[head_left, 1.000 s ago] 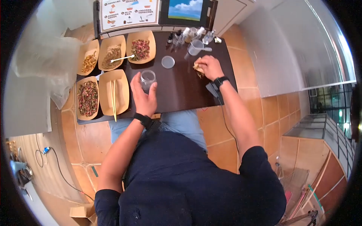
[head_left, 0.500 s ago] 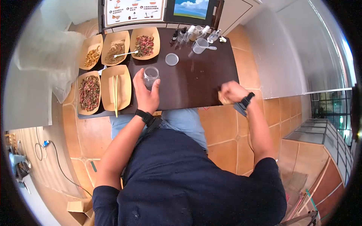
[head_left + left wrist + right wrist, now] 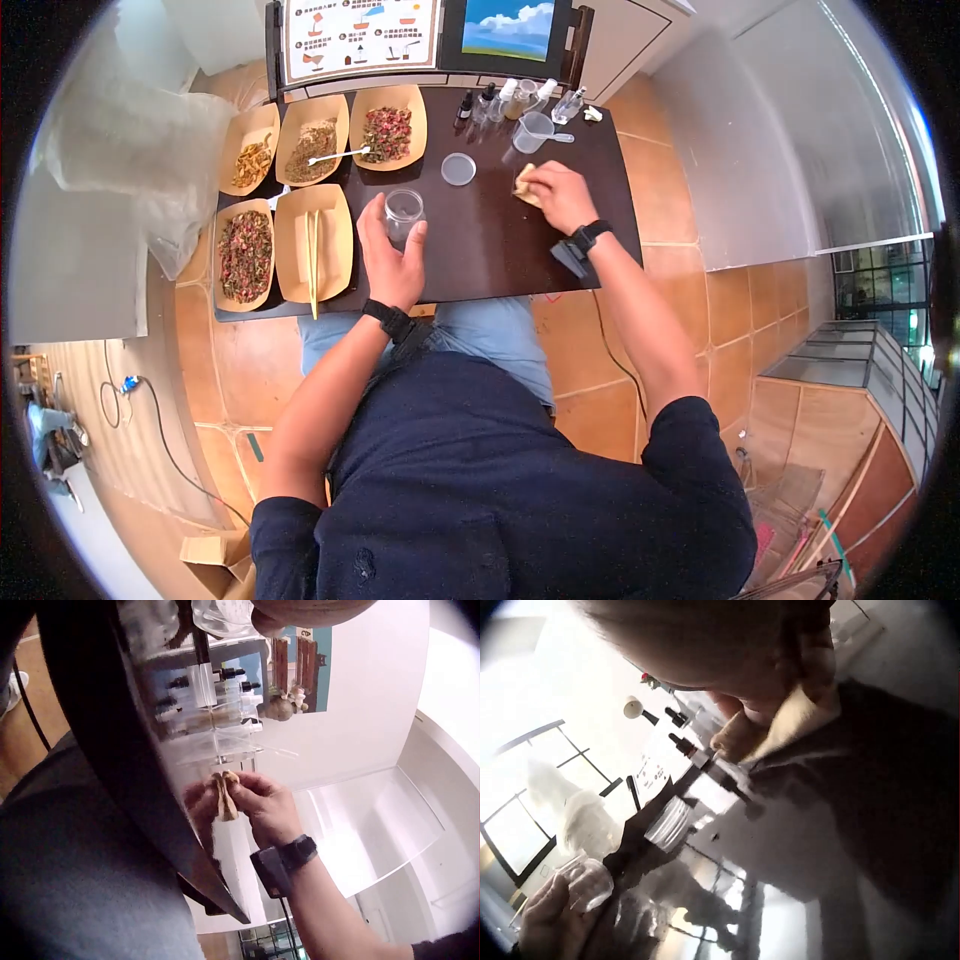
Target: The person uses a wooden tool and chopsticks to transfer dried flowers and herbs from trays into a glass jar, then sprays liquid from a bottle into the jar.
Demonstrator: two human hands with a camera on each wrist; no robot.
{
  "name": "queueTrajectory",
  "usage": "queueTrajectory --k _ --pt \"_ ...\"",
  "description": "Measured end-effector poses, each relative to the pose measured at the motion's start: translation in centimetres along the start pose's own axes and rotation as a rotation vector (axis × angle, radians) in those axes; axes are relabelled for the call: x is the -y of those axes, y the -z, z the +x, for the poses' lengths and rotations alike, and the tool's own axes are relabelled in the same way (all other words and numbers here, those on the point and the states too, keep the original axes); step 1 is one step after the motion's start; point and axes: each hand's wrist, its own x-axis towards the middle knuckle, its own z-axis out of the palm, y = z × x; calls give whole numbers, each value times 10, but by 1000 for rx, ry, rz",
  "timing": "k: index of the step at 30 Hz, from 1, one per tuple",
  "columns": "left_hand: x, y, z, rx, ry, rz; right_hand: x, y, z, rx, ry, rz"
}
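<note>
My left hand holds a clear jar on the dark table, fingers on one side and thumb on the other. The jar's open top faces up. In my right hand is a folded beige cloth, pinched by the fingers and pressed down on the tabletop. Seen from the right wrist, the cloth sticks out beneath the fingertips. A round clear lid lies flat between the two hands, beyond the jar.
Paper trays of dried petals and other dried plants stand on the left. Yellow chopsticks lie across another tray. At the back are a measuring cup and several small bottles, before an instruction board.
My right hand swept with the cloth to the table's near right edge, then came back toward the middle. Dark bits seen under the cloth earlier are gone there. The left hand stays at the jar.
</note>
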Motion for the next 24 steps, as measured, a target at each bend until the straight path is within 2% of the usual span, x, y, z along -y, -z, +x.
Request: queueTrajectory --k 3,6,8,10,12,14,15,17,18,22,24 --pt "-1 1 1 -5 -12 -4 19 -12 -13 131 58 153" --pt "-1 1 1 -10 -22 37 18 16 -52 306 283 4" --pt "2 -1 0 -20 -4 21 7 56 -93 495 109 -91" --pt "3 -2 0 -29 -15 -9 -18 102 -141 547 -55 -138" --pt "-1 -2 3 -30 -20 -3 -75 130 -191 509 -544 -565" --pt "-3 0 1 -23 -29 12 -62 165 -183 688 -476 -759" --pt "-2 -1 2 -24 -19 -5 -54 166 -170 680 -464 -761" --pt "0 -1 0 -29 -11 -22 -32 152 -149 172 -234 -628" --pt "1 -1 2 -40 -22 -15 -24 138 -133 160 -223 -623" --pt "-2 1 0 -43 -16 -7 18 56 -65 -64 95 -507" --pt "0 0 -1 -26 -11 -31 63 14 -42 -90 123 -337"
